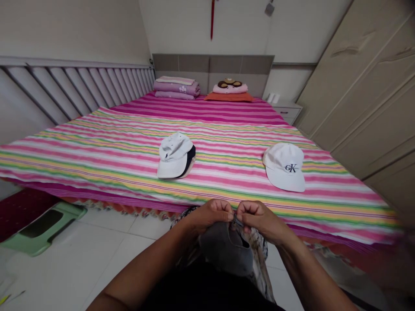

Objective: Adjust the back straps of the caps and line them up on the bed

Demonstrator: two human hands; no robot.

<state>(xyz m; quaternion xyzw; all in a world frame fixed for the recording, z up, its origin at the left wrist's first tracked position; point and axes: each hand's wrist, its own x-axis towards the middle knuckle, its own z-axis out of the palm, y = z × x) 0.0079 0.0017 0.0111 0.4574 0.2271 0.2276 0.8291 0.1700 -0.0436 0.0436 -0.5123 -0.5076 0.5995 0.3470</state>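
A grey cap (223, 248) is held low in front of my body, its back opening and strap facing up. My left hand (216, 211) pinches one side of the strap, thumb and fingers pressed together. Close beside it, my right hand (254, 218) pinches the strap's other side. The small fastening between the fingertips is partly hidden. Farther off on the bed, a white cap (175, 149) with a small dark emblem rests over a dark one and a beige edge. To the right lies another white cap (285, 166) with dark letters.
The bed (227, 134) has a striped cover, with folded bedding (177, 87) and a pillow stack (229, 88) by the headboard. A green stool (45, 229) stands on the tiled floor at left. Wardrobe doors (366, 86) rise at right.
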